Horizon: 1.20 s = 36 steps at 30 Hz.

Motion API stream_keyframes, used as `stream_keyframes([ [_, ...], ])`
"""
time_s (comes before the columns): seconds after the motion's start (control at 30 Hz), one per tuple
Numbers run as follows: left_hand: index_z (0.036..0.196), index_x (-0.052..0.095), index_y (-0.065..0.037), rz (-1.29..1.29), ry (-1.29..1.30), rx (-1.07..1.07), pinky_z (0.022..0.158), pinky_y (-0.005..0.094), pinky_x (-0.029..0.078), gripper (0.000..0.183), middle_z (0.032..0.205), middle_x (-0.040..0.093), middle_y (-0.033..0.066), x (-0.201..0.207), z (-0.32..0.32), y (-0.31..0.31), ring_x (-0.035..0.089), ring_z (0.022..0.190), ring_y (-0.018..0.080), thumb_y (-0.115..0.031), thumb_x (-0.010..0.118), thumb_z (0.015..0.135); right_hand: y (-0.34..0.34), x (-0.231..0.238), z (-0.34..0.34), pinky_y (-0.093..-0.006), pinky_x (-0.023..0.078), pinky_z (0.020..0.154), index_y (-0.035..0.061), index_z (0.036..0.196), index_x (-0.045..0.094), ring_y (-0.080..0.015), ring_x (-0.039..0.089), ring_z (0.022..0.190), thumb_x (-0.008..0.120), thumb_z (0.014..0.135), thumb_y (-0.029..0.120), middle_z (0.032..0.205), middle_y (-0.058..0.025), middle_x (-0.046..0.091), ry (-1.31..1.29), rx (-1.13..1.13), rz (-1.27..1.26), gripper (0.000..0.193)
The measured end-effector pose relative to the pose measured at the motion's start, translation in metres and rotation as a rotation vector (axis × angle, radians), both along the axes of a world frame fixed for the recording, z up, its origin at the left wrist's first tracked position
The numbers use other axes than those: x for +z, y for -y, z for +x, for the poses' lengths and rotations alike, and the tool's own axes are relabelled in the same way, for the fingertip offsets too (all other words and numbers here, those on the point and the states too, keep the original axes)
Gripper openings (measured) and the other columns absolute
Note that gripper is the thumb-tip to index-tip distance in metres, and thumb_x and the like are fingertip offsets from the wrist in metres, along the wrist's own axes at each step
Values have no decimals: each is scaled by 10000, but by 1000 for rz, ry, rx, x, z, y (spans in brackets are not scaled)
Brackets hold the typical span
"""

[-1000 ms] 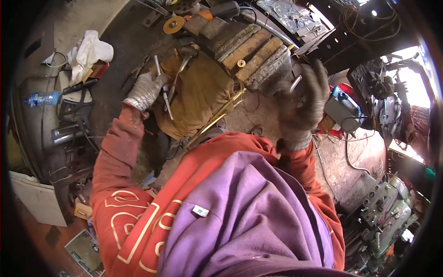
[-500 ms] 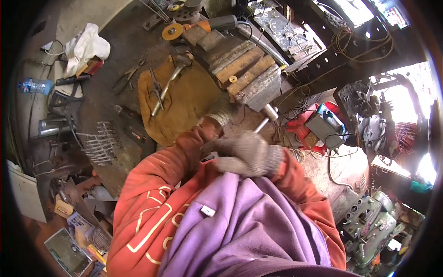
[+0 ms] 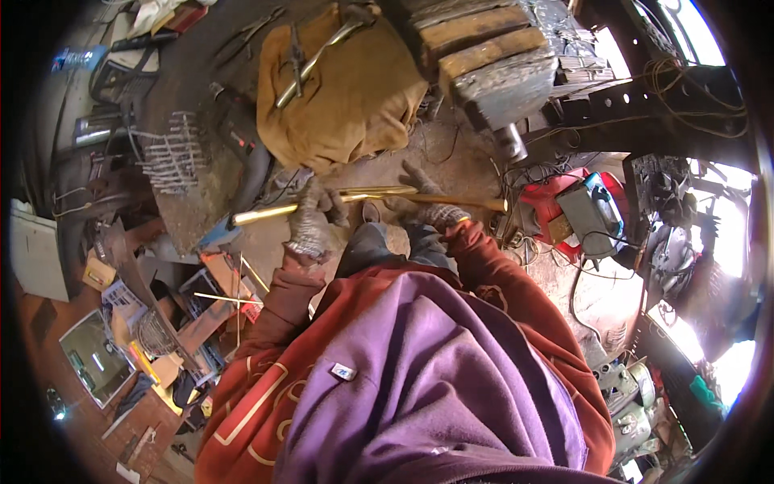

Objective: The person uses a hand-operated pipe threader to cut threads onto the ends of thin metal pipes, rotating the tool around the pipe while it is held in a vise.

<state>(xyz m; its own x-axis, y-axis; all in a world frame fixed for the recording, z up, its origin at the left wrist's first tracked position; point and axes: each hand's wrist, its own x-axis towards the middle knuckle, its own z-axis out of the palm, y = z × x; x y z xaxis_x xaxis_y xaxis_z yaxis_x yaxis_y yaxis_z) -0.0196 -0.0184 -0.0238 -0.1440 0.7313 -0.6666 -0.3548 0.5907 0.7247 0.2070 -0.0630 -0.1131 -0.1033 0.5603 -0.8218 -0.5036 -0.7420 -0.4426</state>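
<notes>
Two long brass-coloured rods cross in front of my body, overlapping at the middle. My left hand (image 3: 313, 216), in a grey knit glove, is closed round the left rod (image 3: 264, 214), whose bright end sticks out to the left. The right rod (image 3: 476, 202) lies across my gloved right hand (image 3: 426, 208), between the thumb and fingers. Some of that hand's fingers stretch forward, so its grip looks loose. Beyond my hands, a hammer (image 3: 322, 60) and a dark slender tool (image 3: 296, 63) rest on a brown cloth (image 3: 343, 113).
A heavy vise (image 3: 504, 89) with wood-faced jaws stands ahead to the right. A welded rod grid (image 3: 173, 153) and a power tool (image 3: 238, 129) lie on the left bench. Right of me sit a red-and-grey box-shaped machine (image 3: 580, 210) and trailing cables.
The view has shifted, and the vise and cloth now sit higher in it. My hands, close together and blurred before, have moved apart, and the brass-coloured rods have come into sight.
</notes>
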Motion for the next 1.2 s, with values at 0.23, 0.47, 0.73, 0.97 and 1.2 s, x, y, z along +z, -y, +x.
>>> stream_keyframes([
  [0.23, 854, 637, -128, 36, 303, -56, 497, 412, 537, 547, 893, 694, 126, -30, -149, 62, 661, 615, 278, -641, 558, 1026, -1, 32, -109, -313, 530, 621, 69, 1057, 764, -151, 646, 661, 606, 1081, 443, 808, -23, 700, -13, 291, 531, 407],
  [0.47, 1300, 674, -28, -173, -343, -733, 843, 478, 603, 449, 1191, 739, 136, 28, -134, 104, 720, 1086, 313, -309, 763, 962, 0, 36, -130, -356, 482, 588, 42, 877, 721, -150, 581, 619, 642, 1021, 580, 729, -35, 656, 251, 590, 365, 562],
  [0.73, 1241, 716, -63, 342, -983, -1403, 910, 514, 565, 450, 1145, 745, 260, -61, -53, 2, 715, 1036, 452, -357, 725, 901, -37, 28, -120, -318, 444, 591, 71, 879, 709, -104, 530, 660, 654, 1064, 443, 746, 39, 613, 420, 539, 551, 420],
  [0.97, 1116, 773, -79, 575, -1065, -1278, 856, 494, 561, 376, 1054, 771, 182, -104, -1, -6, 732, 1034, 373, -400, 695, 938, -34, 20, -68, -305, 515, 645, 22, 1193, 700, -122, 638, 773, 718, 1024, 273, 957, -47, 733, 812, 405, 1299, 302],
  [1.2, 1188, 756, -77, 377, -718, -1139, 860, 474, 561, 415, 1039, 765, 189, -76, 70, -53, 727, 980, 371, -431, 671, 989, -5, 71, 51, -393, 591, 637, 1, 1493, 514, -269, 721, 895, 669, 1009, 180, 1336, -168, 683, -310, -419, 507, 539],
])
